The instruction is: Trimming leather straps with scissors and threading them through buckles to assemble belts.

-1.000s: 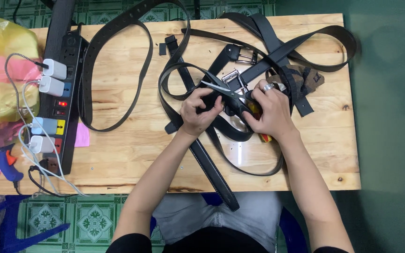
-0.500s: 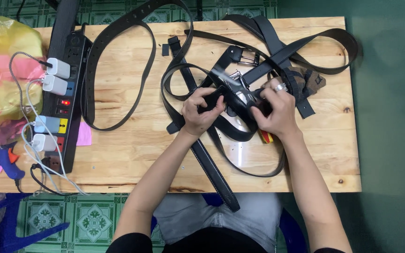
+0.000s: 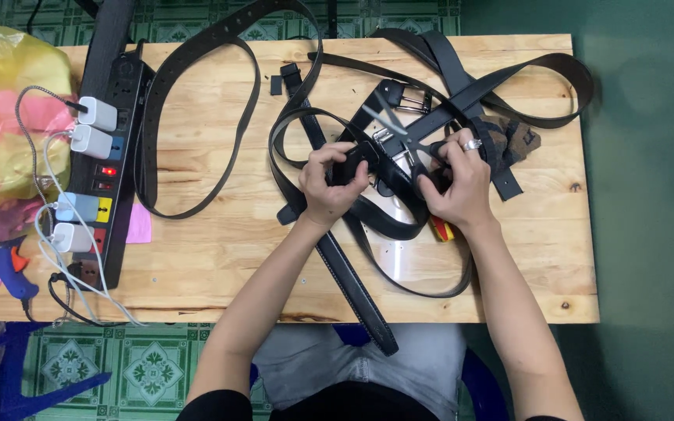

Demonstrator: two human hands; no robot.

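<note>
1. A black belt strap (image 3: pixel 356 160) is lying at the middle of the wooden table (image 3: pixel 220 249), amid a tangle of other black belts (image 3: pixel 462 86), and both hands are working on it.
2. The left hand (image 3: pixel 329 183) is gripping the strap end, its fingers curled tightly round it and the thumb pressing on top.
3. The right hand (image 3: pixel 454 183) is closing round the handles of a pair of scissors (image 3: pixel 403 132), whose blurred blades are pointing up and left, just beside the strap; a ring is showing on one finger.
4. A metal buckle (image 3: pixel 407 95) is lying just above the hands, attached to one of the belts.
5. One long belt (image 3: pixel 352 284) is running from under the left hand down over the table's near edge.
6. A red and yellow object (image 3: pixel 441 228) is peeking out below the right wrist; what it is cannot be told.
7. A black power strip (image 3: pixel 111 156) with white chargers (image 3: pixel 91 129) plugged in is lying along the table's left side, well apart from the hands.
8. A blue glue gun (image 3: pixel 1 265) and a yellow plastic bag (image 3: pixel 1 101) are sitting at the far left edge.
</note>
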